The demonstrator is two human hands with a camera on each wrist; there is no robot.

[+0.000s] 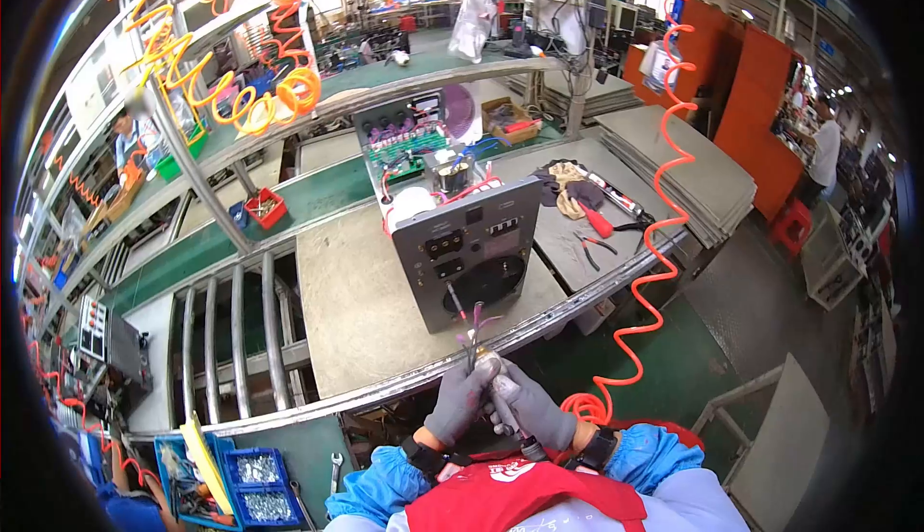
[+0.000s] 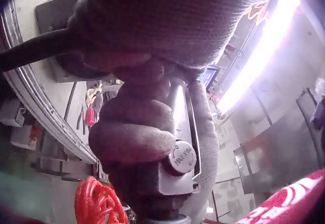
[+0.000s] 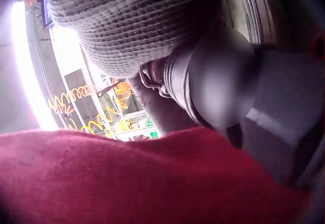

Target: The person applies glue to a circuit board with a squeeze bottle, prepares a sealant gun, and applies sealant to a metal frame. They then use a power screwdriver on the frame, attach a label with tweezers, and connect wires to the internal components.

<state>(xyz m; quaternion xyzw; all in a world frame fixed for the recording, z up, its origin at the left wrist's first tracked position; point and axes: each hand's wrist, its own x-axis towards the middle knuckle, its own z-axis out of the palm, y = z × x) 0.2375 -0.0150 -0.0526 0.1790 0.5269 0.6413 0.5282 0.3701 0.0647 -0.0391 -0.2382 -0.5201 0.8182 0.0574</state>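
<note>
In the head view, both gloved hands are close together in front of the chest. My left hand (image 1: 460, 399) grips a dark cable (image 2: 31, 50), and loose grey and purple wire ends (image 1: 473, 328) stick up above its fingers. Curled round a dark hand tool (image 1: 507, 416) is my right hand (image 1: 534, 405); in the left wrist view the tool shows a round marked knob (image 2: 182, 158). I cannot tell the tool's kind. Beyond the hands, a grey equipment panel (image 1: 409, 277) stands upright on the bench, with sockets and a large round opening. Circuit boards (image 1: 409, 147) sit behind it.
Pliers (image 1: 595, 253), a red-handled tool (image 1: 595, 218) and rags (image 1: 573, 190) lie right of the panel. A coiled orange air hose (image 1: 664, 286) hangs at right. Metal rollers (image 1: 236, 344) and blue bins of fasteners (image 1: 262, 484) are at left.
</note>
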